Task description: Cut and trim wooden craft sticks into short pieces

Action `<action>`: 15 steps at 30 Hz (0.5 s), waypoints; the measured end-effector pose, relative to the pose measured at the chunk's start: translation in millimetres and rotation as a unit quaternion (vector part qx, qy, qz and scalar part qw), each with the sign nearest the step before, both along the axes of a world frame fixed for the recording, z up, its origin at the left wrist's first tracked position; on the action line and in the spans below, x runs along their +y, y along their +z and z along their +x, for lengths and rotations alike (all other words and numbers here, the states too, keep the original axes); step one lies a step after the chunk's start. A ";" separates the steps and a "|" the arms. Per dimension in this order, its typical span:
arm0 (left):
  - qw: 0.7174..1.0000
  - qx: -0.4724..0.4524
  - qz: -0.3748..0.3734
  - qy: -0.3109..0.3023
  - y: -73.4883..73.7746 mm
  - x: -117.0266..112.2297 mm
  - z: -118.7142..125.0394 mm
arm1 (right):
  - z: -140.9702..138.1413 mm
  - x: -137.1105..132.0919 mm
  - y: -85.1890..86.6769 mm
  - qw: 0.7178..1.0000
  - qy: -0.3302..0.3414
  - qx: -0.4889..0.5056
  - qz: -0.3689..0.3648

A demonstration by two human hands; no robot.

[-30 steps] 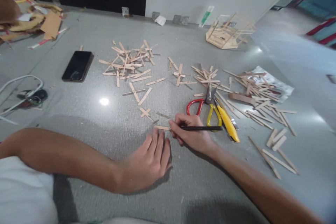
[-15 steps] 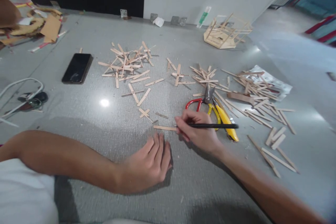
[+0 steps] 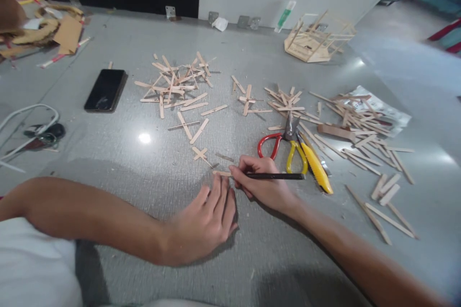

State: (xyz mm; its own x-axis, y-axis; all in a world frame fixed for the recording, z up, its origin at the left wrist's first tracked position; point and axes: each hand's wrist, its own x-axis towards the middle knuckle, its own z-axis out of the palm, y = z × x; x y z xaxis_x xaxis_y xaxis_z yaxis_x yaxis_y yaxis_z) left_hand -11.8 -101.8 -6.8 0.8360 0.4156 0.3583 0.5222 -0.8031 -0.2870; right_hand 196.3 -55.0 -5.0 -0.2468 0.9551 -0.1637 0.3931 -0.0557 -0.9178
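A black pen or pencil lies in the grip of my right hand, its tip hidden behind the fingers. Under those fingers, a wooden craft stick rests flat on the table, only its left end showing. My left hand lies with fingers stretched out, the fingertips touching the stick's near edge. Just beyond are a small cross of sticks and a thin dark sliver. Red-and-yellow-handled scissors and a yellow utility knife lie right of my right hand.
Joined stick pieces are heaped at centre-left, loose sticks to the right. A wooden stick frame stands at the back. A phone, a white cable and cardboard scraps are on the left.
My right hand has moved left along the stick with the pen, covering more of it. My left fingertips have come up to the stick. The view has shifted slightly.
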 end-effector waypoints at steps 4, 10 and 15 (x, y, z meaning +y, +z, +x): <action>1.000 0.007 -0.020 0.012 1.3 0.7 0.8 | -1.0 0.2 0.2 1.000 0.000 0.000 0.006; 1.000 -0.007 -0.008 0.006 -2.4 0.9 2.4 | -2.3 1.1 0.6 1.000 -0.003 0.000 0.015; 1.000 0.020 -0.022 -0.003 1.9 3.2 2.2 | -1.9 1.6 -2.2 1.000 -0.009 0.001 0.014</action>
State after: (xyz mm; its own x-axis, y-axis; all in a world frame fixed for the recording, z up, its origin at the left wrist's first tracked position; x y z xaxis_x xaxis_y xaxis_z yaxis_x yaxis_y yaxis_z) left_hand -9.6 -98.6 -4.8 0.8516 0.4250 0.3069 0.5063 -0.8184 -0.2719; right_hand 194.4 -53.4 -7.2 -0.2307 0.9634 -0.1365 0.3898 -0.0370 -0.9202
